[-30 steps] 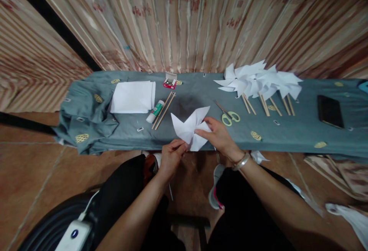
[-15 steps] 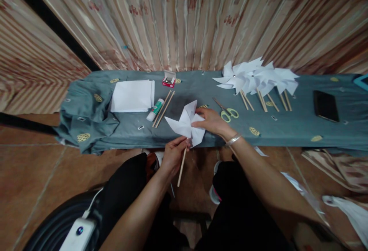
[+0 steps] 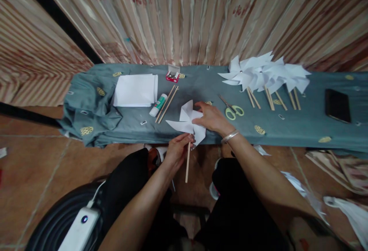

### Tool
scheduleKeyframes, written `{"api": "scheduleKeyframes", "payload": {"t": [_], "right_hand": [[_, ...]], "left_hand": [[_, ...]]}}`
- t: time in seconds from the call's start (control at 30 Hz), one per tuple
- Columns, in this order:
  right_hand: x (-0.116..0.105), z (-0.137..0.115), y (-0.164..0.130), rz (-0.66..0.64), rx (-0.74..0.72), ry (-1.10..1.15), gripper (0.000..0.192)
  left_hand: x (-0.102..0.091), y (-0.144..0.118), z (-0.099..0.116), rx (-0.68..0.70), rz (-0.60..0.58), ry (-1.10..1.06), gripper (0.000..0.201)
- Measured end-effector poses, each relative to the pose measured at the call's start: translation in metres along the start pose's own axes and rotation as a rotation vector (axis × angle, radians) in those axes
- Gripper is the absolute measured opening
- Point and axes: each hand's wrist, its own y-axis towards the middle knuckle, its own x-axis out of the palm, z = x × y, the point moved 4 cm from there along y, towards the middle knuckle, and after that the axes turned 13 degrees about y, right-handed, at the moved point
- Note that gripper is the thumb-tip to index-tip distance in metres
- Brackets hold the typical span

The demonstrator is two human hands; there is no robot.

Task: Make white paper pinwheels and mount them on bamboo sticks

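A white paper pinwheel (image 3: 186,126) on a thin wooden stick (image 3: 188,165) is held over the front edge of the bench. My left hand (image 3: 176,150) is closed round the upper part of the stick, just under the paper blades. With thumb and fingers, my right hand (image 3: 212,118) grips the pinwheel from the right, its thumb near the centre. The fingertips behind the paper are hidden. Green-handled scissors (image 3: 234,111) lie open to the right of that hand. Left of the pinwheel, a glue stick (image 3: 158,105) rests beside two loose wooden sticks (image 3: 168,104).
A grey-green cloth (image 3: 138,130) covers the narrow bench. White paper sheets (image 3: 135,90) lie at left, near a small red box (image 3: 172,76) of metal pins. Several finished pinwheels (image 3: 267,73) overlap at the back right, left of a black phone (image 3: 337,105). A curtain (image 3: 172,21) hangs behind.
The pinwheel has turned slightly in my hands, and its stick now points more nearly straight down. Both hands keep their hold. The whole view has shifted a little.
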Motion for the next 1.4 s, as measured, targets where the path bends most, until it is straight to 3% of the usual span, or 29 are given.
{"api": "scheduleKeyframes", "payload": {"t": [0.33,0.67,1.03,1.23,1.4], "right_hand": [[0.005,0.001,0.006,-0.033,-0.034,0.018,0.061],[0.007,0.003,0.006,-0.024,-0.045,0.014,0.055],[0.008,-0.008,-0.006,0.028,-0.146,-0.125,0.055],[0.011,-0.017,-0.012,0.023,-0.364,-0.178,0.025],[0.013,-0.017,-0.014,0.022,-0.373,-0.137,0.022]], "left_hand": [[-0.003,-0.002,-0.003,-0.071,0.031,-0.047,0.016],[-0.010,-0.028,-0.005,-0.112,0.050,-0.035,0.009],[-0.011,-0.025,-0.010,-0.073,0.046,-0.052,0.017],[-0.012,-0.023,-0.012,-0.063,0.048,-0.059,0.020],[-0.011,-0.022,-0.015,-0.077,0.047,-0.057,0.020]]}}
